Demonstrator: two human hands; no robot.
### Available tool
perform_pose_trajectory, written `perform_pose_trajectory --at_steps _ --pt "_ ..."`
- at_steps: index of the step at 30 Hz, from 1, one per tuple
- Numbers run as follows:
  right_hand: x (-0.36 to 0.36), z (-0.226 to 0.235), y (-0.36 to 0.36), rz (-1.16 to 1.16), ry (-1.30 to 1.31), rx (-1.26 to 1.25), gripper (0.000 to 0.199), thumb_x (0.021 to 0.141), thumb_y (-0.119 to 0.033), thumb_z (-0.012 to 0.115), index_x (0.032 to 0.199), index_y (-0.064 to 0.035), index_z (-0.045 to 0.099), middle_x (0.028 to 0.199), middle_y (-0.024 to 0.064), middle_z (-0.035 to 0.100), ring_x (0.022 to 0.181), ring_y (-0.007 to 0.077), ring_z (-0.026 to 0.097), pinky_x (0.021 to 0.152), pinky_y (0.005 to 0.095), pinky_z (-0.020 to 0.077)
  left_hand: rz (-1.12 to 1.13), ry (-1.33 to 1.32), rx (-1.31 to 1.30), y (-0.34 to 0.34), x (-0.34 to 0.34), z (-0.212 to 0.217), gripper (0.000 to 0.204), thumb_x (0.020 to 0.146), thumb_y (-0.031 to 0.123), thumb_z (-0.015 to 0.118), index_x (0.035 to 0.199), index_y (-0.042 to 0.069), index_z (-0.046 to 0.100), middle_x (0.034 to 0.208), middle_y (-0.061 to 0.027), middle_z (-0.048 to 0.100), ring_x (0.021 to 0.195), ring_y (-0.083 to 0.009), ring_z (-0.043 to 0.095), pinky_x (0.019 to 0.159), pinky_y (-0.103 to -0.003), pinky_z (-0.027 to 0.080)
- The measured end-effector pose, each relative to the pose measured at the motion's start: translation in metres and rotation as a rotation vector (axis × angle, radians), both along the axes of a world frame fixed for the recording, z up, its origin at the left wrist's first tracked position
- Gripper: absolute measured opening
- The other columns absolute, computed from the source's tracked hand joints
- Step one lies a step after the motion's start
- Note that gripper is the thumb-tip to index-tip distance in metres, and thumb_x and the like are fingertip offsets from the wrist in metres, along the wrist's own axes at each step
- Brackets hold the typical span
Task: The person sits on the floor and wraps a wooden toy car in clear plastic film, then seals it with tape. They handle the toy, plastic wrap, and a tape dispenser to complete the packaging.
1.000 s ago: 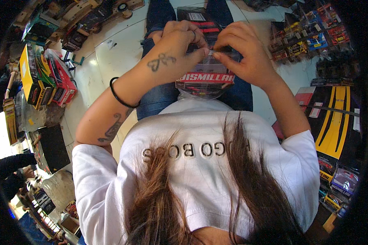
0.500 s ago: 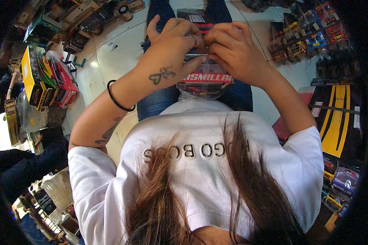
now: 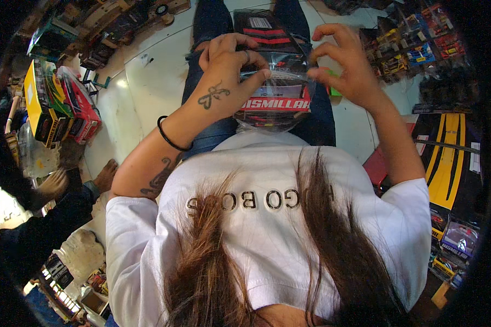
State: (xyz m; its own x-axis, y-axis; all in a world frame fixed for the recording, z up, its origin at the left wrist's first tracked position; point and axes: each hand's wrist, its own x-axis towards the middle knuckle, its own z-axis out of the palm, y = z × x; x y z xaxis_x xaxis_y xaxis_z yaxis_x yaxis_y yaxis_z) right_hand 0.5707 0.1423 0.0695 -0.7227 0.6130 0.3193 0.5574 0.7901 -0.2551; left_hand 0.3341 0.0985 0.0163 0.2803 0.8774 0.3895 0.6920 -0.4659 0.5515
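Package (image 3: 273, 82) of clear, crinkled plastic is lying on the seated person's lap, its long axis running away from the body toward the knees. Dark contents are showing through, with red stripes at the far end and a red band at the near end. Left hand (image 3: 226, 76) is gripping the package's left edge, fingers curled over it. Right hand (image 3: 346, 65) is pinching the package's right edge between thumb and fingertips.

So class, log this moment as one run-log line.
left hand: grips clear toy pack | right hand: pinches pack's right edge | pack: over lap | boxed toys: floor, left
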Motion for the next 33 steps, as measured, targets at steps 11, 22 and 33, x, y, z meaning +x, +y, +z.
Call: perform_pose_trajectory --at_steps 11,22,33 --pt "-0.017 -0.055 -0.01 -0.132 0.308 -0.24 0.016 0.079 -0.022 0.068 0.077 -0.006 0.064 0.118 0.0083 0.051 0.115 0.0286 0.044 0.097 0.0407 0.033 0.191 0.126 0.065 -0.006 -0.038 -0.004 0.013 0.074 0.023 0.072 0.078 0.011 0.07 0.117 -0.0086 0.054 0.119 -0.0301 0.041 0.101 -0.05 0.022" --pt "-0.024 -0.051 -0.012 -0.15 0.166 -0.105 0.015 0.074 -0.023 0.07 0.08 -0.009 0.067 0.124 0.0067 0.049 0.119 0.03 0.041 0.093 0.0477 0.0333 -0.328 0.502 0.486 -0.011 -0.008 0.001 0.063 0.074 0.05 0.062 0.119 0.005 0.058 0.115 -0.0059 0.057 0.114 -0.023 0.049 0.103 -0.047 0.032" --pt "-0.013 -0.078 -0.012 -0.351 0.906 -0.489 0.033 0.088 -0.033 0.06 0.112 -0.0111 0.062 0.129 0.0076 0.049 0.121 0.0265 0.046 0.105 0.0401 0.0324 -0.584 0.538 0.539 0.024 -0.033 -0.013 0.091 0.058 0.067 0.065 0.128 0.009 0.054 0.121 -0.0044 0.055 0.119 -0.0216 0.046 0.104 -0.048 0.025"
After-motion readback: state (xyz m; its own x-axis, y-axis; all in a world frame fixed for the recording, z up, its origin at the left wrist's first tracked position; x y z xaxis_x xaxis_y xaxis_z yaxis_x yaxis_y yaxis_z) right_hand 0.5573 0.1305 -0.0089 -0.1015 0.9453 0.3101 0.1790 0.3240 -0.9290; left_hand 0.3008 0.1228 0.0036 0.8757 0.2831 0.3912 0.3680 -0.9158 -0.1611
